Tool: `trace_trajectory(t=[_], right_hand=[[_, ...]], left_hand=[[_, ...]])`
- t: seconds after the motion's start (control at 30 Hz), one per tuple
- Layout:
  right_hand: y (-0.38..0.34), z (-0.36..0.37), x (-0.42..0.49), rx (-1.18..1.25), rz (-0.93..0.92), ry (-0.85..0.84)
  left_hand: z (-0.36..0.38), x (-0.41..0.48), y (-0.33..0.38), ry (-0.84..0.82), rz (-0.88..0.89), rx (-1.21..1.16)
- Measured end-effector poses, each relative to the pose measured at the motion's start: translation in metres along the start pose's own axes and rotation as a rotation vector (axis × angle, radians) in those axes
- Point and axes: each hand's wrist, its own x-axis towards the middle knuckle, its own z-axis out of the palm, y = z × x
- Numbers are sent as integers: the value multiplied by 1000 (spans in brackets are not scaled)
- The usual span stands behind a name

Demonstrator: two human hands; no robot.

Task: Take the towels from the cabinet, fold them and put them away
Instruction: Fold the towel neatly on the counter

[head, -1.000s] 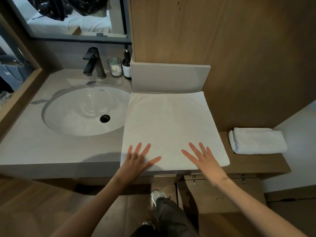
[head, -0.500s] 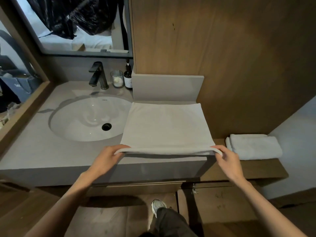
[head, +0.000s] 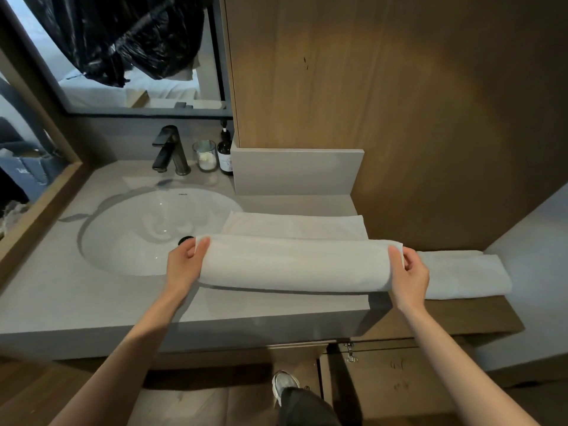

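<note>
Pinching both near corners of the white terry towel (head: 295,262) with left hand (head: 184,265) and right hand (head: 410,272). Lifted off the grey stone counter (head: 92,302) since flat smoothing, now carried toward the far edge: fold half done.

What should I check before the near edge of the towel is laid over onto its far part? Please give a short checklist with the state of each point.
1. Left hand grips its end of the towel: ok.
2. Right hand grips the other end: ok.
3. Lifted edge runs level between the hands: ok.
4. Far part of the towel lies flat on the counter: ok.
5. Left end stays out of the sink: not ok, it hangs over the basin.
6. Basin is dry: cannot tell.
</note>
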Motion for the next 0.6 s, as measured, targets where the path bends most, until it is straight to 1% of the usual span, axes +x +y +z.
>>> trace_trajectory(t=[0.13, 0.3, 0.43, 0.6], right_hand=[[-4, 24, 34, -31, 3, -4], [1, 53, 78, -45, 14, -84], [12, 71, 104, -209, 18, -121], [39, 88, 125, -403, 13, -154]], left_hand=[[23, 36, 8, 25, 21, 55], [47, 92, -4, 41, -28, 216], [65, 117, -16, -21, -99, 299], [80, 132, -32, -72, -145, 424]])
